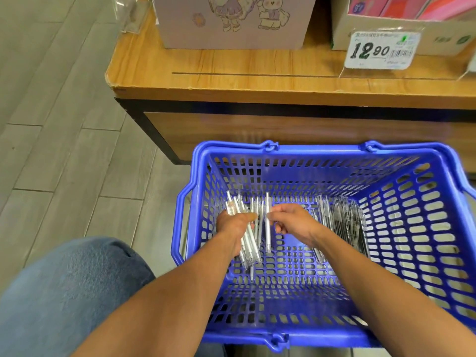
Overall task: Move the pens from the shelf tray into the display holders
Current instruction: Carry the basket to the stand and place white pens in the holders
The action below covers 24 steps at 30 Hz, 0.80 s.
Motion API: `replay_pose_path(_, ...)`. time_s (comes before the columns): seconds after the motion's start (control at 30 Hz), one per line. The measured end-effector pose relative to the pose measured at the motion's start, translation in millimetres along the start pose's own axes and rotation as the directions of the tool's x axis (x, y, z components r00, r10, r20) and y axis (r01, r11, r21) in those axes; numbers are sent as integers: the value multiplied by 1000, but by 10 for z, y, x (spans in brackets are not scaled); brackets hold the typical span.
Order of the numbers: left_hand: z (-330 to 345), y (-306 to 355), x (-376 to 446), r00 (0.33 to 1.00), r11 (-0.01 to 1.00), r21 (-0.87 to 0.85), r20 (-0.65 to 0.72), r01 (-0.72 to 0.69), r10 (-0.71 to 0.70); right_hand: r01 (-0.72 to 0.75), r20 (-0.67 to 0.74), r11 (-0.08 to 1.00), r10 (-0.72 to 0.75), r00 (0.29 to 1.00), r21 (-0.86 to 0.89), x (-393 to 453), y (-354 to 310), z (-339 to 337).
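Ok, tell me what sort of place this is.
Likely a stationery or gift shop: a price tag on a wooden shelf, boxed goods, and a blue basket of pens.

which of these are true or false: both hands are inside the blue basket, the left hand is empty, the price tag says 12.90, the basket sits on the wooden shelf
1. Both hands are inside the blue plastic mesh basket. True.
2. The left hand is empty. False: it grips a bundle of white pens.
3. The white price tag reads 12.90. True.
4. The basket sits on the wooden shelf. False: it is below and in front of it.
5. The right hand pinches one white pen. True.
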<state>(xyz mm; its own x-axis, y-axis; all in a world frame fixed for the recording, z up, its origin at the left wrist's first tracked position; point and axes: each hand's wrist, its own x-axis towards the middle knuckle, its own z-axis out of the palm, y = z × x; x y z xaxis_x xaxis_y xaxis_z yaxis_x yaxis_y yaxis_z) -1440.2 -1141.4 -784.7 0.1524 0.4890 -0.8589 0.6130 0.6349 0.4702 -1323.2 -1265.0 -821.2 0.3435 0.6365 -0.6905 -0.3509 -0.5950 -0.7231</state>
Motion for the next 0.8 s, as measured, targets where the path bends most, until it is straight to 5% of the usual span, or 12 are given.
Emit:
replay_pose_path(0.13,3,29,-35,998,996,-84,47,33,-29,21,142,998,-30,989,61,-111,-131,116)
replay_pose_path(0.4,-29,37,-125,964,983,-171,263,72,-25,69,82,994,-76,994,85,-54,-227,324)
replay_pose_path(0.6,-15,20,-59,998,998,-70,62,4,1,-4,268,989,-36,963,149,49,-176,207)
replay_pose_path(0.7,-3,47,-61,1000,997,-77,15,-7,8,-75,111,976,53,992,206,217,-24,117)
replay_pose_path(0.8,26,45,-44,1000,999,-48,22,-21,22,-143,-253,988,125,959,-53,401,177,170)
